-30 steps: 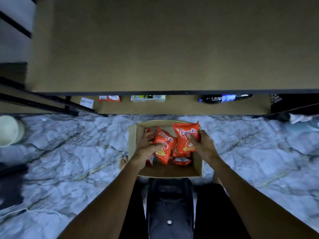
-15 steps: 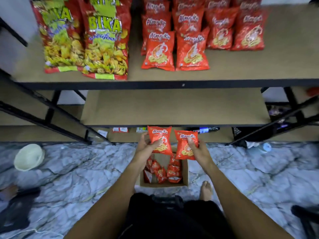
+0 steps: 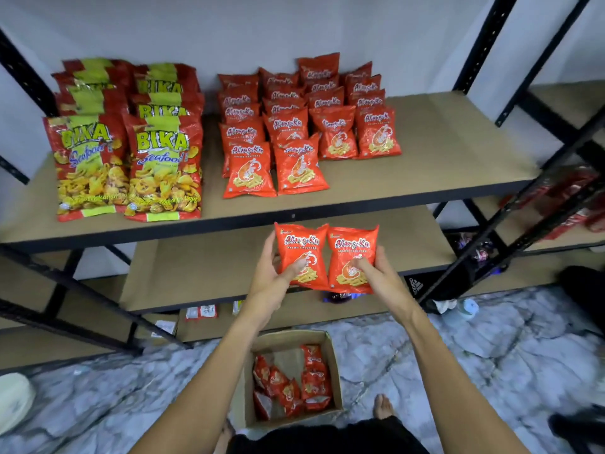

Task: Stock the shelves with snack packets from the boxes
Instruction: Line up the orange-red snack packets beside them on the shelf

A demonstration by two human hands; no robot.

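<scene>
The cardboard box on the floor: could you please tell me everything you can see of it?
The cardboard box is plain brown and open at the top. It stands upright on the marbled floor in front of the shelves. Several small red packets lie loose inside along its left, right and near sides, with bare bottom showing toward the far side. Only the floor and the packets visibly touch it.

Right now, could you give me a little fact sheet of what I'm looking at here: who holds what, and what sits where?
left hand: grips one Alang-Ku prawn cracker packet, thumb on its front
right hand: grips a second Alang-Ku packet beside the first
top shelf: Bika Seafood bags on the left, rows of shelved Alang-Ku packets to their right
cardboard box: open, on the floor below the hands, several red packets inside
</scene>
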